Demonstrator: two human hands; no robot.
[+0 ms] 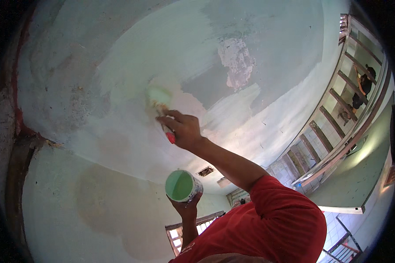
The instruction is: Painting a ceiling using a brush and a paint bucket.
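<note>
My right hand [184, 130] is closed round a paintbrush [170, 137], whose red handle end sticks out below the fingers. The brush's bristles lie against the large pale surface [131, 83], beside a wet-looking light green patch [158, 95]. Lower down, my left hand [187, 207] grips a white paint tub [198, 187] from underneath and the side. The tub is tilted so its mouth shows, with light green paint [180, 186] inside. Part of my left hand is hidden behind the tub.
A bare, flaking patch [237, 62] and darker grey-green areas break up the painted surface. A small recessed box [205, 171] sits near my right forearm. On the right is a slatted wooden frame [333, 122] with dark items behind it. A barred window [176, 239] is low down.
</note>
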